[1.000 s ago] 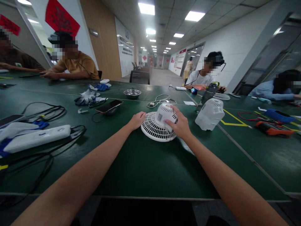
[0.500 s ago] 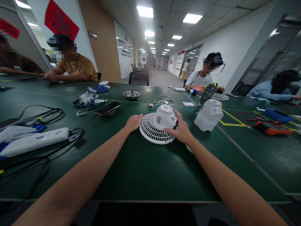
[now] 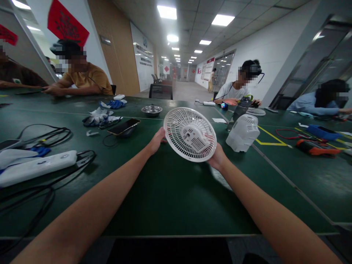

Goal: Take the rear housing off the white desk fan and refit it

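Note:
A round white fan grille is held up off the green table, its slotted face with the centre hub tilted towards me. At its left rim is my left hand, closed on the edge, with the fingertips partly hidden behind it. My right hand grips the grille from behind at the lower right, and its fingers show faintly through the slots. The domed motor housing is out of sight behind the grille. Right of my right hand stands a whitish translucent plastic housing with vents near its top.
Left on the table are a phone, work gloves, a power strip and loose cables. A metal bowl sits farther back. To the right lie an orange-black meter and a blue tray. Several people sit around.
The grille has been lifted from the table and turned over towards me, so its slotted face shows and the domed housing is now hidden. My right hand has shifted behind it.

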Tool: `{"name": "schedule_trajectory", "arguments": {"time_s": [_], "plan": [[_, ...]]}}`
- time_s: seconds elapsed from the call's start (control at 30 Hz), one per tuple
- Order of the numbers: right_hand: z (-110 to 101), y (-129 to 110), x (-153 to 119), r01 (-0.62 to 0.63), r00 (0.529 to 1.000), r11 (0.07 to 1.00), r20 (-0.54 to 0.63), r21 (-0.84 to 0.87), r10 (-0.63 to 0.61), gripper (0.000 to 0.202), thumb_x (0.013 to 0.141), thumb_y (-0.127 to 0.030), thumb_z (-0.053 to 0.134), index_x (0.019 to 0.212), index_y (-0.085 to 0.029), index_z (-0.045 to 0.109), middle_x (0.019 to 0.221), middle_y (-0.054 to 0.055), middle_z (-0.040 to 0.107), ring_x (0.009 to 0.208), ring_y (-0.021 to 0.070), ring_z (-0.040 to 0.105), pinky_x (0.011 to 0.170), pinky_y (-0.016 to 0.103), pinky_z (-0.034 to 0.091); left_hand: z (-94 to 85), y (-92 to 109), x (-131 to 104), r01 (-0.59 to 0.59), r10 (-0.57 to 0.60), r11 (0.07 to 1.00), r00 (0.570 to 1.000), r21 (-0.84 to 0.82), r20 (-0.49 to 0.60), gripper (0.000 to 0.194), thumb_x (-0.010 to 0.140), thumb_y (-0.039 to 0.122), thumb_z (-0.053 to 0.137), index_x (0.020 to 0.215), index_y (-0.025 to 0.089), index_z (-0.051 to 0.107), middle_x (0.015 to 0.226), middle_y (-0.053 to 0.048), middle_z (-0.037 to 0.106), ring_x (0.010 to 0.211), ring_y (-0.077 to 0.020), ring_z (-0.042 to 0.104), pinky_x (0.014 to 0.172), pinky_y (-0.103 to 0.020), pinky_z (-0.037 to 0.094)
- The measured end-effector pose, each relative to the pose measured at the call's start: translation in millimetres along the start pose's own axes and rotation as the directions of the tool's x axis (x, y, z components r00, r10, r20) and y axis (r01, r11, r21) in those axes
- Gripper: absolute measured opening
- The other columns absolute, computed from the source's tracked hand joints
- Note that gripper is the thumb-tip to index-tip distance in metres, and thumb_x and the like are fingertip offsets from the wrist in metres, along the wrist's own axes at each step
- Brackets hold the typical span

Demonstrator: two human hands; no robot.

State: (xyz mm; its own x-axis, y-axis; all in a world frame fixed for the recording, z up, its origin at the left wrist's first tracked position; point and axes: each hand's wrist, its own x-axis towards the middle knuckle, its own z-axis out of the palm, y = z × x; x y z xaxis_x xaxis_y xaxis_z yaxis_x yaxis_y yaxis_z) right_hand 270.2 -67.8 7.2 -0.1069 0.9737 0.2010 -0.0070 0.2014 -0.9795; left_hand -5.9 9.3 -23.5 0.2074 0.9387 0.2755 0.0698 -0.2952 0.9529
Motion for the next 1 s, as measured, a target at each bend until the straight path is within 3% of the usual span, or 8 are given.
{"name": "schedule_trajectory", "arguments": {"time_s": [0.1,0.17,0.4,0.7,0.77,0.87,0.93,1.0], "plan": [[2.3,7.1,0.3,-0.199,0.980,0.960,0.062,0.197,0.190,0.048,0.089,-0.065,0.048,0.112,-0.026,0.062,0.104,0.006,0.077,0.094,0.0261,0.073,0.078,0.043,0.061,4.0,2.8,-2.9,0.029,-0.025,0.998,0.997,-0.058,0.067,0.069,0.081,0.075,0.062,0.110,0.014,0.069,0.108,-0.015,0.076,0.100,-0.0300,0.071,0.088,-0.043,0.056],[1.3,11.1,1.5,-0.263,0.963,0.937,0.115,0.231,0.243,0.044,0.089,-0.063,0.049,0.108,-0.026,0.064,0.103,0.005,0.077,0.096,0.0248,0.073,0.083,0.042,0.060,5.3,3.8,-4.3,0.046,-0.044,0.998,0.997,-0.034,0.058,0.061,0.074,0.069,0.073,0.095,0.012,0.072,0.096,-0.013,0.077,0.094,-0.0300,0.072,0.088,-0.044,0.057],[-2.1,16.7,5.4,-0.295,0.953,0.937,0.133,0.186,0.273,0.039,0.091,-0.058,0.050,0.101,-0.024,0.065,0.093,0.004,0.075,0.086,0.0205,0.071,0.079,0.037,0.059,4.0,4.0,-7.8,0.108,-0.108,0.994,0.994,0.002,-0.031,0.032,0.077,0.040,0.081,0.095,0.013,0.075,0.089,-0.011,0.078,0.081,-0.0277,0.074,0.079,-0.046,0.061],[0.0,15.2,5.6,-0.345,0.934,0.892,0.203,0.292,0.295,0.022,0.090,-0.044,0.061,0.098,-0.024,0.065,0.082,0.001,0.072,0.071,0.0168,0.067,0.065,0.030,0.058,6.9,12.0,-10.3,0.105,-0.094,0.984,0.992,0.145,-0.081,0.021,0.080,0.032,0.079,0.088,0.012,0.076,0.083,-0.010,0.078,0.073,-0.0229,0.074,0.068,-0.037,0.062],[-1.4,20.5,10.7,-0.295,0.955,0.905,0.133,0.307,0.266,0.029,0.086,-0.043,0.067,0.108,-0.026,0.062,0.086,0.000,0.072,0.075,0.0184,0.068,0.066,0.032,0.058,7.0,14.6,-11.0,0.103,-0.091,0.983,0.992,0.151,-0.083,0.020,0.080,0.030,0.079,0.089,0.013,0.076,0.085,-0.010,0.078,0.073,-0.0220,0.075,0.068,-0.035,0.061],[-15.0,26.4,20.9,-0.189,0.969,0.947,-0.108,0.260,0.223,0.059,0.079,-0.045,0.073,0.130,-0.030,0.048,0.096,0.001,0.071,0.080,0.0222,0.068,0.069,0.038,0.059,7.2,16.9,-11.4,0.085,-0.072,0.980,0.995,0.180,-0.073,0.020,0.080,0.031,0.079,0.087,0.012,0.076,0.082,-0.009,0.078,0.073,-0.0220,0.074,0.067,-0.034,0.061],[-34.6,26.2,26.5,-0.131,0.933,0.989,-0.328,0.072,0.147,0.076,0.077,-0.050,0.073,0.141,-0.030,0.038,0.106,0.004,0.069,0.084,0.0252,0.068,0.073,0.043,0.059,7.5,16.7,-10.6,0.085,-0.072,0.976,0.995,0.200,-0.074,0.022,0.079,0.034,0.080,0.085,0.012,0.076,0.080,-0.009,0.078,0.072,-0.0225,0.074,0.068,-0.035,0.061],[-59.7,23.4,29.1,-0.083,0.874,0.955,-0.481,-0.287,-0.069,0.086,0.073,-0.053,0.074,0.145,-0.028,0.036,0.118,0.009,0.066,0.094,0.0293,0.066,0.085,0.049,0.056,7.5,15.4,-8.9,0.114,-0.100,0.974,0.992,0.198,-0.081,0.024,0.079,0.035,0.081,0.086,0.012,0.076,0.080,-0.009,0.078,0.072,-0.0232,0.074,0.068,-0.035,0.061]]}}
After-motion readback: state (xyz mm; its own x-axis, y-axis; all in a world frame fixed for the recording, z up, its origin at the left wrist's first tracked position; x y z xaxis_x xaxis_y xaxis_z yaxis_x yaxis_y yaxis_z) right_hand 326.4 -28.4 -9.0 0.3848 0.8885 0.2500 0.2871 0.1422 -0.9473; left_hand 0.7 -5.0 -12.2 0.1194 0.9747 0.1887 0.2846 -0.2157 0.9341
